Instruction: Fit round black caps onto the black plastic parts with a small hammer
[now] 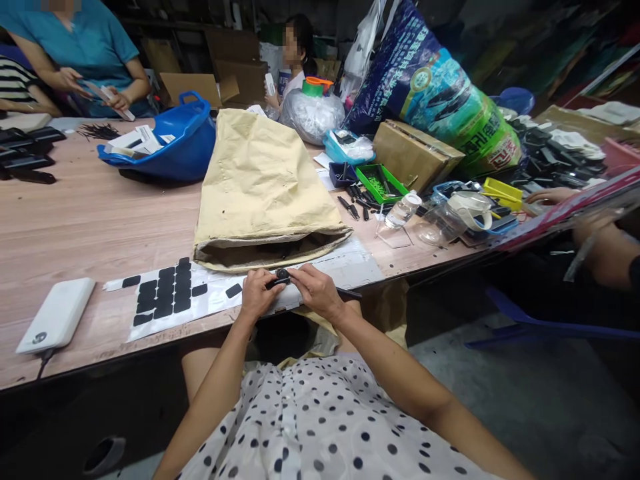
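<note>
My left hand (257,292) and my right hand (316,288) meet at the near edge of the wooden table (85,220), fingers pinched together on a small black part (281,275) held between them. Just left of my hands lies a white backing sheet (200,293) carrying several black adhesive pads (167,292). Right behind my hands a large tan paper sack (263,183) lies on its side with its open mouth facing me.
A white power bank (57,313) sits at the near left. A blue basin (167,143), a green tray (380,181), a cardboard box (415,153), a printed sack (435,87) and black parts (550,157) crowd the far side. Other people sit at the far left, the back and the right.
</note>
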A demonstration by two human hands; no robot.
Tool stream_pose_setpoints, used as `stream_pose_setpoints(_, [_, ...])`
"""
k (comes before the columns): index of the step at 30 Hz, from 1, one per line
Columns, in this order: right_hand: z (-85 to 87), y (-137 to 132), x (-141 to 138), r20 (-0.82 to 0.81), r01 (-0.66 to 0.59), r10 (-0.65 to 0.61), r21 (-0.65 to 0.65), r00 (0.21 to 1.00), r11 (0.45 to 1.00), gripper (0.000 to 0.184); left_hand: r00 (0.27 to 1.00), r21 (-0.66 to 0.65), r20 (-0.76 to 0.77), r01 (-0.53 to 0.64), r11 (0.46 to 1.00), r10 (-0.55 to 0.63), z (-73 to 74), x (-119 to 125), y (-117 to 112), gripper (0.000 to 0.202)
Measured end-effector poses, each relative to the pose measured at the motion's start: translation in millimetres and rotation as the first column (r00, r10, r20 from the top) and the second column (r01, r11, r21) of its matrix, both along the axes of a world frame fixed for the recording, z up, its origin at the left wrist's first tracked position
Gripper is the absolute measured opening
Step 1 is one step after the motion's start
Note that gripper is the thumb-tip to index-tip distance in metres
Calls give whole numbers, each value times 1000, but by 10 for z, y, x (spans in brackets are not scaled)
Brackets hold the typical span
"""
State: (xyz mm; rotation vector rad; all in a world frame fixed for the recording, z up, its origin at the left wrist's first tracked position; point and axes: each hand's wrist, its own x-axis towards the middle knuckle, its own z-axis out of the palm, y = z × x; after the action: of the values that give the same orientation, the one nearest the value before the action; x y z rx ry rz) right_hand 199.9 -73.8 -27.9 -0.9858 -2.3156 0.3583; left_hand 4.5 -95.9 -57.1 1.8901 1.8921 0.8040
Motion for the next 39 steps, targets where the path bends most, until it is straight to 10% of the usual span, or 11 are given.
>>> stream_pose_setpoints(34, [-248, 699, 531, 115, 37, -42, 42, 992, 998, 22, 1000, 38, -19, 11, 999, -10, 47, 6, -69, 16])
stream_pose_setpoints(39, [-254, 701, 539, 116, 49, -53, 37, 992, 998, 22, 989, 186, 21, 137, 973, -144, 86, 119, -370, 20])
